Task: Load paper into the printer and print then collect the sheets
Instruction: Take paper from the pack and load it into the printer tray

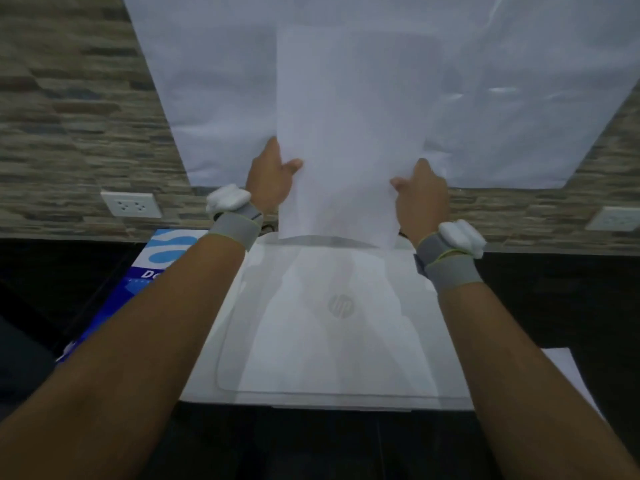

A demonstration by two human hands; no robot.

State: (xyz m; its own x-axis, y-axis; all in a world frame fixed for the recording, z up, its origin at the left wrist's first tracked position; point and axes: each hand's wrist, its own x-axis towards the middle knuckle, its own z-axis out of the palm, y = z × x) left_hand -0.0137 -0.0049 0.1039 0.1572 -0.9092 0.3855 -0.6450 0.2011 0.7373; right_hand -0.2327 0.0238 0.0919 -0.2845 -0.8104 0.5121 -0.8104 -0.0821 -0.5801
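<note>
A white printer [332,341] with a round logo on its lid sits in front of me on a dark counter. Upright white paper sheets [349,133] stand at the printer's rear edge, their lower edge down at the back slot. My left hand [272,174] grips the sheets' left edge with the thumb on the front. On the right edge, my right hand [420,192] holds them the same way. Both wrists wear grey bands with white pads.
A blue and white paper ream pack [152,268] lies left of the printer. A loose white sheet [568,372] lies to the right. White covering [485,98] hangs on the stone-pattern wall behind. Wall sockets sit left [131,204] and right [614,219].
</note>
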